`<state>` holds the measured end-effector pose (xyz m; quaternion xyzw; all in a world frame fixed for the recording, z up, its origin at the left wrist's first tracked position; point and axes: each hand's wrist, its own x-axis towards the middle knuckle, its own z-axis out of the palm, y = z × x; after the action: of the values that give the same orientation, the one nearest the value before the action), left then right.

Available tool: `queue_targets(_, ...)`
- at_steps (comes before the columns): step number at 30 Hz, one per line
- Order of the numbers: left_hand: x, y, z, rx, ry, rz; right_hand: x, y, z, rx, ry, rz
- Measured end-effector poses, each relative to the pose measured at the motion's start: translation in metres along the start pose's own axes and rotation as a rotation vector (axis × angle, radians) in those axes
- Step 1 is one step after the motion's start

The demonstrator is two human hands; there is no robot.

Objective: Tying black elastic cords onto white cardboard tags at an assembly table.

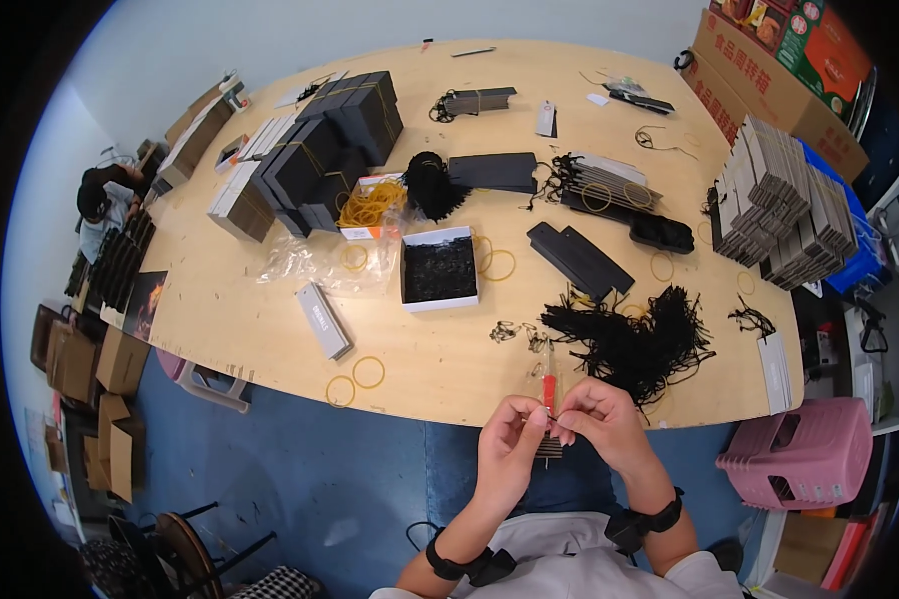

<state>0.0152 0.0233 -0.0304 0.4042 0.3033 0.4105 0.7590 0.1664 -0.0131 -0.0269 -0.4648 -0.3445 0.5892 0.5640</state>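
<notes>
At the table's front edge my left hand (509,444) and my right hand (606,424) meet, both closed in a pinch. Between their fingertips runs a thin dark cord, mostly hidden by the fingers. Just beyond them lies a red-handled tool (549,387), its lower part covered by my hands. Under the hands, the edges of a small stack of cards (549,449) show. A tangled heap of black cords (634,339) spreads beyond my right hand, with small loops of cord (506,330) to its left.
A white box with black contents (440,302), dark tags (579,260) and yellow rubber bands (370,372) lie on the table (270,339). Bundled grey cards (784,200) stand at right, dark stacks (315,150) at left. A pink stool (799,454) is at right. Another person (110,205) sits far left.
</notes>
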Motion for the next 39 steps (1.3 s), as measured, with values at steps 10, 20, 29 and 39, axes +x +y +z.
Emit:
queue_targets(10, 0.001, -0.004, 0.012, 0.005, 0.036, 0.175, -0.001, 0.000, 0.000, 0.038, -0.001, -0.013)
queue_targets(20, 0.033, 0.024, -0.021, 0.126, 0.444, 0.385, -0.020, -0.039, -0.084, 0.098, 0.250, -0.406)
queue_targets(29, 0.031, 0.019, -0.030, 0.110, 0.573, 0.466, -0.040, -0.038, -0.081, 0.710, -0.036, -0.454)
queue_targets(39, -0.029, -0.017, 0.010, 0.435, -0.041, 0.504, -0.033, -0.040, 0.003, -0.499, 0.337, -0.278)
